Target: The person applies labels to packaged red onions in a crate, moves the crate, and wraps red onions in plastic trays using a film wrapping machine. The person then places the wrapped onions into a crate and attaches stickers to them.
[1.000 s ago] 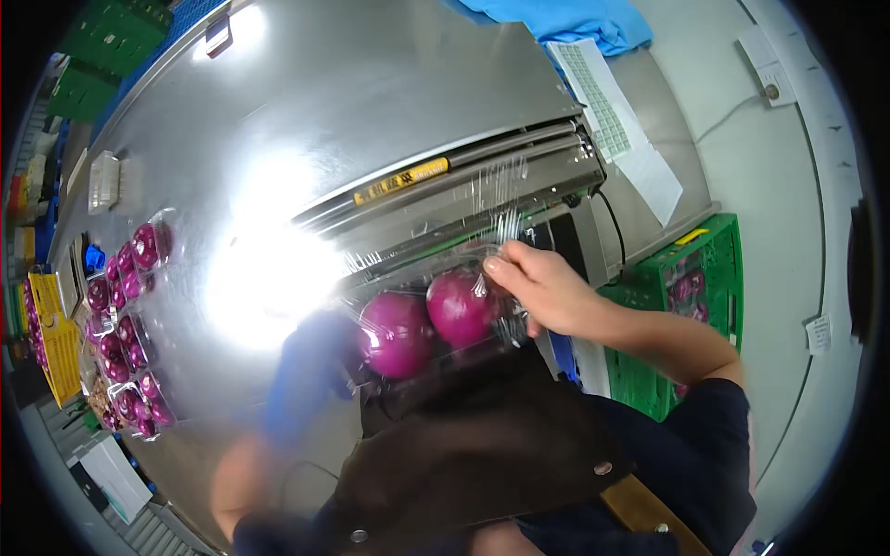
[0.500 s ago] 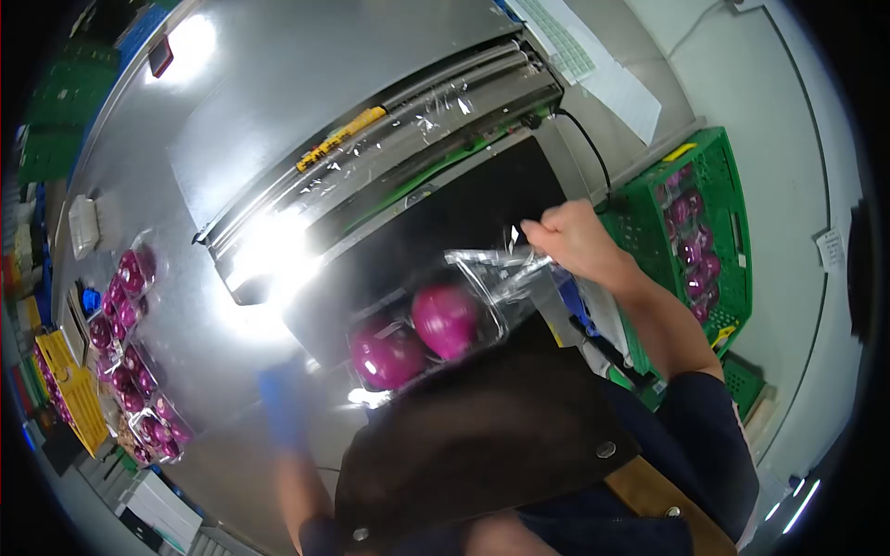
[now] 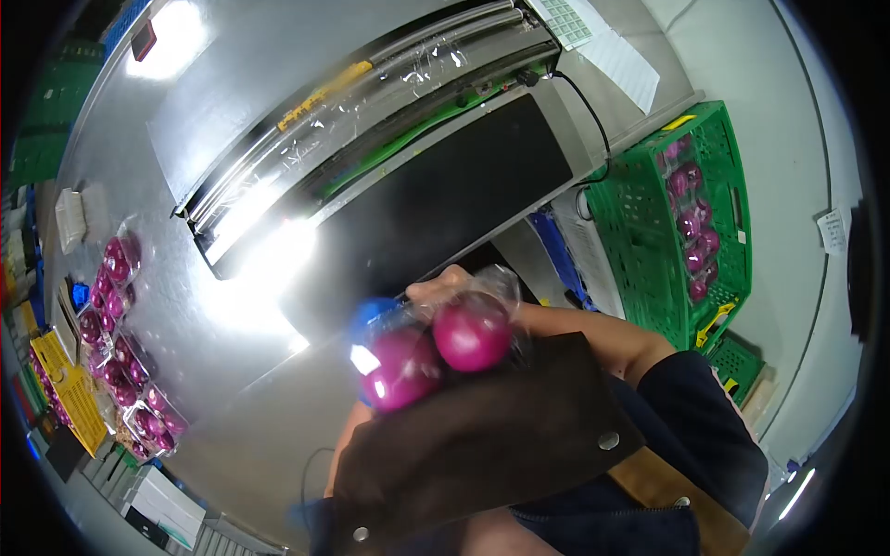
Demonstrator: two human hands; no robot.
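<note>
A clear film-wrapped pack of two red onions (image 3: 471, 332) is held up in front of my dark apron, slightly blurred. My left hand (image 3: 375, 311), in a blue glove, grips the pack's left end, with most of the hand hidden behind it. My bare right hand (image 3: 439, 284) is curled behind the pack's upper edge, its fingers partly covered by the onions and film. Loose clear film stands up at the pack's right end. Beyond my hands lies the film wrapping machine (image 3: 371, 139) with its black plate (image 3: 482, 185).
Several packs of red onions (image 3: 120, 361) lie on the left of the steel table (image 3: 250, 398). A green crate (image 3: 640, 250) holding more packs stands at right. There is a yellow crate (image 3: 69, 394) at far left, and paper sheets (image 3: 621, 69) lie behind the machine.
My right hand has let the stretched film go slack and moved left behind the pack. My left hand has come up from the lower left onto the pack.
</note>
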